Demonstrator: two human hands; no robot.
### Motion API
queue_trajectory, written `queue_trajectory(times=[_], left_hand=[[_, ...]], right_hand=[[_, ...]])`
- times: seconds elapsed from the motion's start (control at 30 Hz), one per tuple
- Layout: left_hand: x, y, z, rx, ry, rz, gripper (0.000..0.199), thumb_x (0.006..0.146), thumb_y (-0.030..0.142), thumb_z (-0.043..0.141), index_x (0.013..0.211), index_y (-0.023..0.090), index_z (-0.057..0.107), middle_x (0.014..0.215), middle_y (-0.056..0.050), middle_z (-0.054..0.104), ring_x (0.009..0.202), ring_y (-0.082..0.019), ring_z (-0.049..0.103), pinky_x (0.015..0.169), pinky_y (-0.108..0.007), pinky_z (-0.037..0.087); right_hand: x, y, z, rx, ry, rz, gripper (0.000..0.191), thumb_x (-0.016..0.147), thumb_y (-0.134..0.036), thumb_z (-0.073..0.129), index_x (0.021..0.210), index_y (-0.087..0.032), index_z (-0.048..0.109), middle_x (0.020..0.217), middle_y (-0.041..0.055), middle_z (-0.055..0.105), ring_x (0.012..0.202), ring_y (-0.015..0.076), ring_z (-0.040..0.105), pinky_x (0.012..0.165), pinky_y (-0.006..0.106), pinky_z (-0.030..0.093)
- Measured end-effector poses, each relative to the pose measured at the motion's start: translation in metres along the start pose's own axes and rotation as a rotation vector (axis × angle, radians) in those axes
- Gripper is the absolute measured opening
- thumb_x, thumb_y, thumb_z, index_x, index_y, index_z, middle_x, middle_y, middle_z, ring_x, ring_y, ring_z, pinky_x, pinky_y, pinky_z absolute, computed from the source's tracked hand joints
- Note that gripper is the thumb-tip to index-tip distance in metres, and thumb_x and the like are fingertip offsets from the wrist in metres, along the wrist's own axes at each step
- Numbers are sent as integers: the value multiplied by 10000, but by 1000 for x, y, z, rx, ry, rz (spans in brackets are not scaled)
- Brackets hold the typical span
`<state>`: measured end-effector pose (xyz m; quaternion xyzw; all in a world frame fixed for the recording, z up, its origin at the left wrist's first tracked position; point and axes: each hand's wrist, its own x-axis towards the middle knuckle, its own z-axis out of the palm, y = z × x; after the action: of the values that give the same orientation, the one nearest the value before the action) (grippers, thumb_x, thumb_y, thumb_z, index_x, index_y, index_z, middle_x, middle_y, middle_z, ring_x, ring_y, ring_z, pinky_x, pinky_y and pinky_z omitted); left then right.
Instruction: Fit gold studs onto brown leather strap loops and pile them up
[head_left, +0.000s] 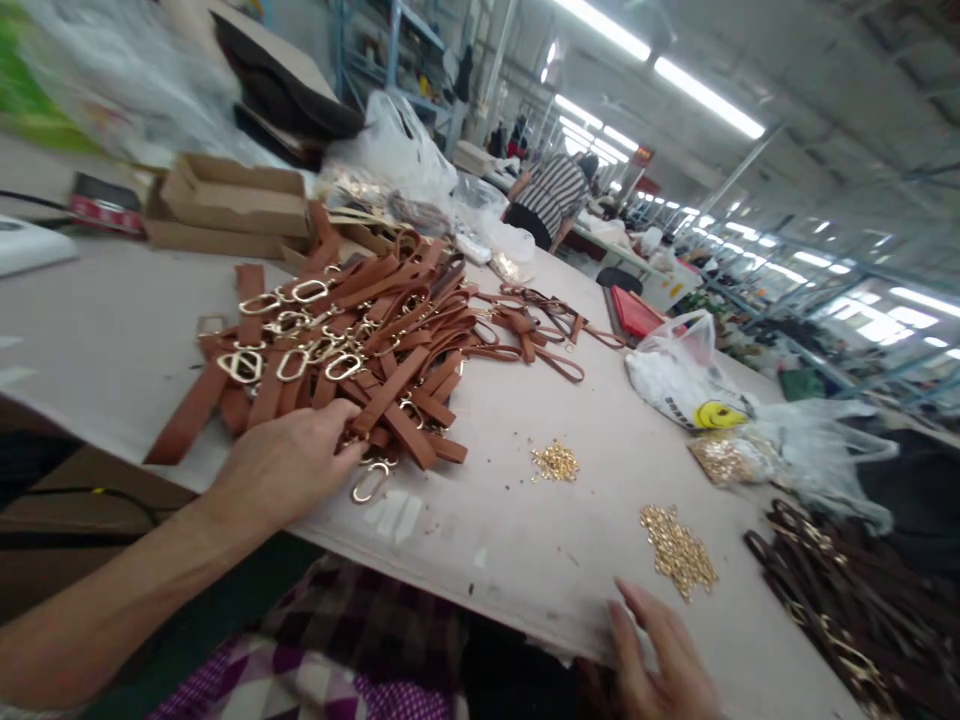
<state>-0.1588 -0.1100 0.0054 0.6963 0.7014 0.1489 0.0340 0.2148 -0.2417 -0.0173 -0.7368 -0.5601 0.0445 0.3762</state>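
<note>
At the near edge of a heap of brown leather straps (409, 375) with gold snap hooks and oval rings, my left hand (300, 455) is closed on one brown strap. A gold oval ring (371, 482) hangs out just beside its fingertips. The part of the strap inside the fingers is hidden. My right hand (660, 650) is low over the table's front edge, its fingers apart and holding nothing that I can see. Nearest to it lies a pile of small gold metal pieces (679, 550). A smaller gold pile (555, 461) sits between the two hands.
Dark brown straps (847, 610) lie at the right. Behind them are plastic bags (675, 375) and a bag of gold parts (731, 458). Cardboard boxes (232, 195) stand at the back left. A person in a striped top (551, 195) bends over farther back.
</note>
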Motion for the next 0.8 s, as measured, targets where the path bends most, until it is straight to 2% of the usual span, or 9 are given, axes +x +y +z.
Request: queue_trajectory(times=[0.07, 0.13, 0.3, 0.43, 0.53, 0.63, 0.67, 0.73, 0.8], left_hand=[[3, -2, -4, -91, -2, -14, 187, 891, 360, 519, 919, 195, 603, 644, 57, 576, 656, -175, 590, 560, -191, 267], [6, -7, -8, -208, -27, -52, 184, 892, 333, 497, 881, 183, 605, 615, 79, 555, 631, -147, 570, 560, -163, 271], [-1, -10, -18, -807, -256, -124, 207, 902, 330, 475, 842, 175, 597, 720, 11, 662, 642, -152, 604, 585, -208, 412], [-12, 4, -19, -1165, -354, -174, 186, 896, 364, 513, 919, 191, 574, 652, 55, 520, 502, -98, 417, 484, -204, 311], [-18, 17, -14, -1339, -357, -268, 275, 885, 442, 535, 940, 178, 592, 592, 74, 384, 496, -96, 318, 458, -201, 226], [-22, 26, -7, -1479, -396, -325, 416, 889, 549, 508, 929, 151, 625, 559, 75, 375, 468, -84, 259, 440, -207, 163], [-23, 28, -5, -1509, -416, -323, 423, 884, 551, 520, 943, 149, 634, 560, 67, 428, 456, -78, 281, 440, -205, 181], [-26, 33, -3, -1554, -438, -296, 379, 866, 510, 573, 940, 147, 652, 638, 23, 585, 483, -80, 419, 480, -203, 306], [-29, 39, -2, -1584, -427, -277, 320, 840, 454, 631, 919, 147, 672, 801, -29, 695, 619, -115, 569, 605, -229, 436]], right_hand=[[17, -6, 29, -31, -170, -283, 268, 941, -380, 547, 1134, -255, 685, 1108, 76, 698, 1062, 255, 606, 983, 452, 484], [34, -16, 56, -123, -241, -436, 309, 963, -307, 500, 1220, -226, 648, 1176, 90, 682, 1105, 259, 572, 999, 462, 462], [56, -31, 100, -291, -241, -540, 362, 968, -335, 502, 1277, -183, 617, 1242, 135, 653, 1162, 302, 529, 1019, 498, 416], [63, -25, 116, -246, -183, -623, 363, 966, -363, 506, 1216, -147, 657, 1194, 159, 686, 1140, 321, 562, 1025, 517, 389], [64, -23, 116, -101, -111, -551, 319, 945, -373, 542, 1145, -176, 694, 1096, 127, 725, 1035, 291, 615, 973, 476, 438], [59, -29, 109, 127, -78, -340, 278, 900, -409, 604, 1035, -204, 735, 1012, 92, 747, 956, 252, 659, 914, 405, 497], [56, -33, 107, 210, -74, -245, 283, 879, -431, 628, 1002, -204, 745, 998, 87, 752, 945, 245, 671, 905, 387, 510], [48, -44, 100, 377, -92, -52, 318, 818, -476, 689, 951, -195, 761, 960, 78, 763, 882, 231, 691, 850, 356, 543], [40, -59, 94, 532, -141, 97, 352, 774, -490, 730, 942, -182, 767, 870, 66, 764, 774, 210, 692, 746, 327, 564]])
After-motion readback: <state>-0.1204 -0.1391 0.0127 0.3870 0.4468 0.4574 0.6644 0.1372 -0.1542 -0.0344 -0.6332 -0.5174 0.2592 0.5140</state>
